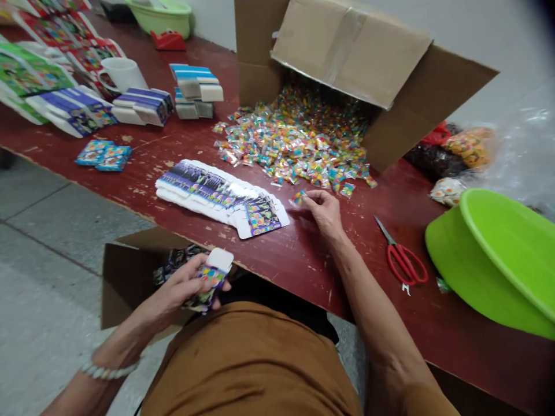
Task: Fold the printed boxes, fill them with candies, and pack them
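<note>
Left hand (185, 283) around purple carton (213, 276)

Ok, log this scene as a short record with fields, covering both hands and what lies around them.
left hand: holds a small purple carton, white flap sticking up
right hand: pinches a clear packet of coloured pieces
between hands, farther off: overlapping row of purple-and-white cartons on the red table
beyond right hand: heap of similar packets spilling from an open cardboard box
right of right forearm: red-handled scissors, green basin
far left: white mug among stacked cartons
</note>
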Action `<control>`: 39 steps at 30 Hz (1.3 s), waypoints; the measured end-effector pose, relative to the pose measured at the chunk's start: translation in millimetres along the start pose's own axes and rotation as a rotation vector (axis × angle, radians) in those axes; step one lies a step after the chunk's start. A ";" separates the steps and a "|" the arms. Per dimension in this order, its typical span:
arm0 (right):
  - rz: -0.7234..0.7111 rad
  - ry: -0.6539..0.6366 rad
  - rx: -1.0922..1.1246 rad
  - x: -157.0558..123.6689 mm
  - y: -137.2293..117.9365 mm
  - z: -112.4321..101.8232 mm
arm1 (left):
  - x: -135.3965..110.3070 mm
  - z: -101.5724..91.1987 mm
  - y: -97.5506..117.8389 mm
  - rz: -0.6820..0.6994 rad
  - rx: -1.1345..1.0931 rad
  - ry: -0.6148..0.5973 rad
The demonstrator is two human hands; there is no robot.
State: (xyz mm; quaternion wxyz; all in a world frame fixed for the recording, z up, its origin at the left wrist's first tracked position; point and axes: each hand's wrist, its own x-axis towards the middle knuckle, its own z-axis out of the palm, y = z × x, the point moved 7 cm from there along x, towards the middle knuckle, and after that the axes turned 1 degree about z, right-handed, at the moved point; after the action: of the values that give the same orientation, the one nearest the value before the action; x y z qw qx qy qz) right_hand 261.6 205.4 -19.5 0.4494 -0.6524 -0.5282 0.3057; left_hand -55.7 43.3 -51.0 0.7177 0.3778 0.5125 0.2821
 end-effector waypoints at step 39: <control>-0.071 -0.500 0.378 -145.4 -66.4 48.5 | 18.8 69.8 26.4 0.185 -0.342 0.102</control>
State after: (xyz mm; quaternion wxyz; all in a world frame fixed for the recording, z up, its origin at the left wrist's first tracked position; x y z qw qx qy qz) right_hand 154.7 80.6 10.0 0.4292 -0.4430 -0.5784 0.5338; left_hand 16.0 55.2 -25.7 0.7155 0.2809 0.4560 0.4487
